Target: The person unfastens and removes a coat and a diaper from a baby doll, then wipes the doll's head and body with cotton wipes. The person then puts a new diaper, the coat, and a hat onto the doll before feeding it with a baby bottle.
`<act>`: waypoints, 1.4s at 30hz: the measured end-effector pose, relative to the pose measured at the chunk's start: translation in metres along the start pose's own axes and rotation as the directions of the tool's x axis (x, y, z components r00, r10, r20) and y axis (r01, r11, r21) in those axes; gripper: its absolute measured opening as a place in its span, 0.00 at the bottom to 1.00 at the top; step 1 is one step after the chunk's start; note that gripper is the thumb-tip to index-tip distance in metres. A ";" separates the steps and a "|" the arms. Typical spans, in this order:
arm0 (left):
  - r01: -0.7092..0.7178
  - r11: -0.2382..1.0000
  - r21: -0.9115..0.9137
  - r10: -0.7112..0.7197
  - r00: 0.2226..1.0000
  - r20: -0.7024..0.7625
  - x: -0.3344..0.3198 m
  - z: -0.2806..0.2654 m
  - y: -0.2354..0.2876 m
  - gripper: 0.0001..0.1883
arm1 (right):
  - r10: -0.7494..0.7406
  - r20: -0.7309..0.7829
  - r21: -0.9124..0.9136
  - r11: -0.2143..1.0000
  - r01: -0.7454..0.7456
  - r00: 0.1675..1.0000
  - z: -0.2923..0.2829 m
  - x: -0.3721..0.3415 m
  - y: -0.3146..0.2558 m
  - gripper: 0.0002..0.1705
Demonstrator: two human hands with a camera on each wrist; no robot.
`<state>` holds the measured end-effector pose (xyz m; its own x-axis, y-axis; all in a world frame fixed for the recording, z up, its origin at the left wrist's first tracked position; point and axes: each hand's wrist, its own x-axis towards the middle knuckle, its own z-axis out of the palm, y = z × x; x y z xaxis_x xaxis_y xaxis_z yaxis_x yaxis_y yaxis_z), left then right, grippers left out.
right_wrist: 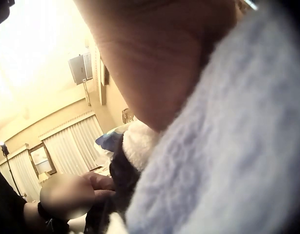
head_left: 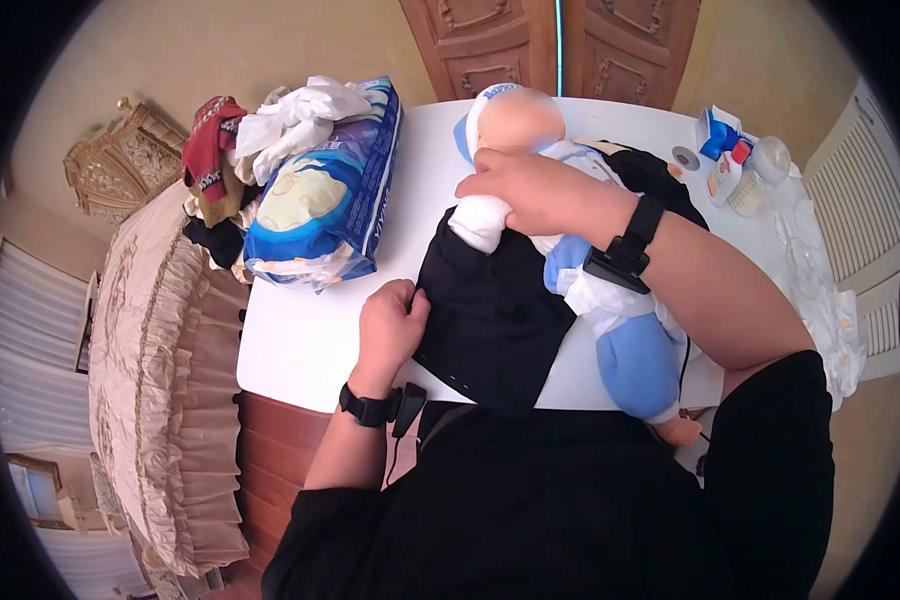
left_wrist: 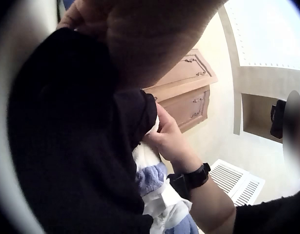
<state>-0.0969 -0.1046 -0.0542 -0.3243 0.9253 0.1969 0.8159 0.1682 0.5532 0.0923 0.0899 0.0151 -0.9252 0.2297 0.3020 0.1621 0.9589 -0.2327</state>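
Observation:
A baby doll [head_left: 635, 365] in a white and blue fleece outfit and a white and blue cap [head_left: 487, 100] lies on its back on the white table [head_left: 290, 360]. My right hand [head_left: 550, 195] reaches across its chest and grips the doll's white-sleeved arm [head_left: 478, 228]. A black garment [head_left: 500, 320] is spread beside and partly under the doll, its upper part around that sleeve. At the garment's left edge, my left hand [head_left: 392, 318] pinches the cloth with curled fingers. Pale blue fleece [right_wrist: 228, 141] fills much of the right wrist view.
A blue diaper pack [head_left: 305, 200] lies at the table's left, with white cloth [head_left: 305, 115] on top and a red knit [head_left: 213, 140] beside it. At the back right stand a baby bottle [head_left: 760, 175], other small items and clear plastic packaging [head_left: 810, 270]. A bed [head_left: 135, 370] is to the left.

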 end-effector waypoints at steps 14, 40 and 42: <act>-0.064 0.966 0.249 0.037 0.993 0.111 0.008 0.002 -0.006 0.08 | 0.059 -0.002 0.179 0.982 -0.057 0.998 -0.013 -0.001 0.001 0.25; -0.314 0.902 -0.297 0.216 0.922 -0.321 0.049 0.028 -0.012 0.03 | 0.015 -0.100 0.346 0.938 0.021 0.995 -0.011 -0.007 0.001 0.30; -0.064 0.835 -0.546 -0.008 0.992 -0.130 0.047 -0.005 0.006 0.06 | 0.073 -0.102 0.278 0.960 -0.042 0.992 -0.014 -0.010 -0.004 0.32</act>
<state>-0.1096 -0.0615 -0.0370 -0.3904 0.8719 0.2956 0.4411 -0.1047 0.8913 0.1057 0.0862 0.0263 -0.8712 0.3147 0.3769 0.0991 0.8645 -0.4928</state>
